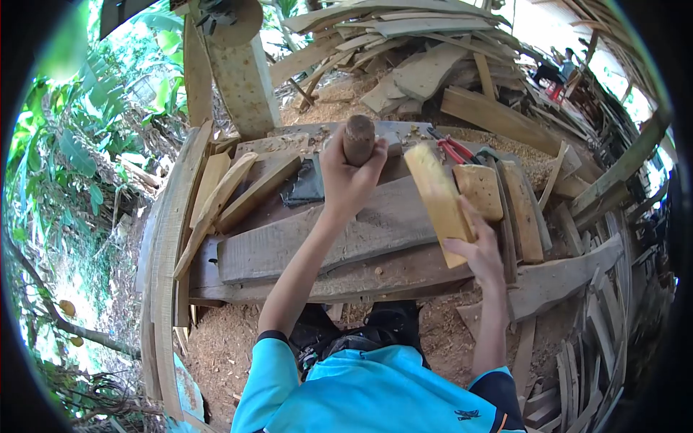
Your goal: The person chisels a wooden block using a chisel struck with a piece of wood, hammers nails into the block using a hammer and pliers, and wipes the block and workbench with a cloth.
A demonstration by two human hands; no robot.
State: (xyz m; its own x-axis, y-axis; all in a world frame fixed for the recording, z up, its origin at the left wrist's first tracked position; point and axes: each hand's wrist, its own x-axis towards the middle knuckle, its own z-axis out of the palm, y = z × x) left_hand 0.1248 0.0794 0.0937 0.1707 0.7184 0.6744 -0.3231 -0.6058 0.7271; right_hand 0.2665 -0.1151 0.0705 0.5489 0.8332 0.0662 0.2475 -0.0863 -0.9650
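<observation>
The peg (359, 140), brown with a blunt, round end, stood roughly upright in the left hand (348, 175), its lower part hidden. The block (438, 206), yellowish, long and flat-sided, was held near its lower end by the right hand (482, 252), slanting up and leftward, its far end blurred. The two were apart.

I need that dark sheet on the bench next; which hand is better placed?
Probably your left hand: it's nearer the dark sheet, though it grips a round wooden piece. Your right hand, holding a wooden block, is farther away.
</observation>
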